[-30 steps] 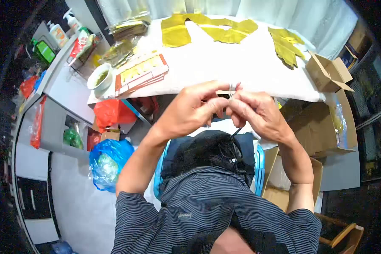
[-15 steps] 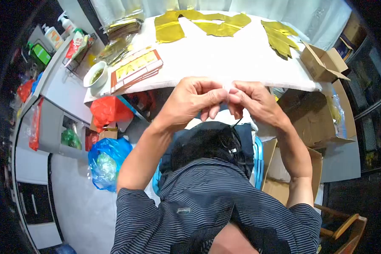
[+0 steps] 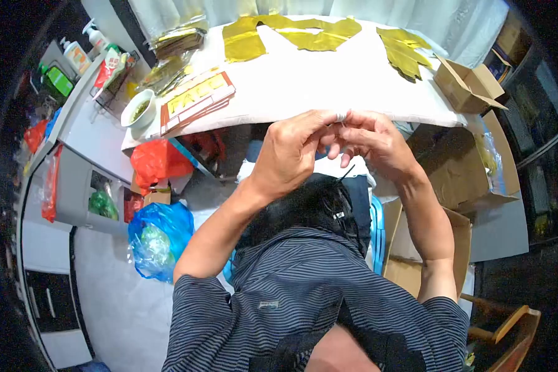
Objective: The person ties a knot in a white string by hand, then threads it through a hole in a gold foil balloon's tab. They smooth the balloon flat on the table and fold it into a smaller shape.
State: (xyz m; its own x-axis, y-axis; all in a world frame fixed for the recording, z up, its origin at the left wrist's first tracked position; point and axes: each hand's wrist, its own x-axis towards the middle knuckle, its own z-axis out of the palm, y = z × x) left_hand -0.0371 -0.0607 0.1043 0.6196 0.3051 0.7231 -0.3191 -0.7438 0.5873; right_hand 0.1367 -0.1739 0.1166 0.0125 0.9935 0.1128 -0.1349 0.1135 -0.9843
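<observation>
My left hand (image 3: pixel 291 149) and my right hand (image 3: pixel 378 139) meet at the fingertips in front of the table's near edge. Between them a thin white strip (image 3: pixel 341 117), like tape or thread, seems wound round a fingertip; its exact kind is too small to tell. Both hands have bent fingers pinched around that spot. Beyond the hands lies the white-covered table (image 3: pixel 279 93). On its far side rest shiny gold-yellow sheets (image 3: pixel 322 34) with cut edges, and another gold sheet (image 3: pixel 406 53) to the right.
Red-and-yellow printed cards (image 3: pixel 198 99) lie at the table's left, beside a white bowl (image 3: pixel 139 110) with greenish contents. An open cardboard box (image 3: pixel 468 87) stands at the right end. Below are larger boxes (image 3: pixel 452 173), a blue plastic bag (image 3: pixel 158 239) and a wooden chair (image 3: pixel 508 328).
My left hand has turned, its fingers now reaching over toward the right fingertips. The white strip now shows wound at a fingertip, slightly higher. The view has shifted a little.
</observation>
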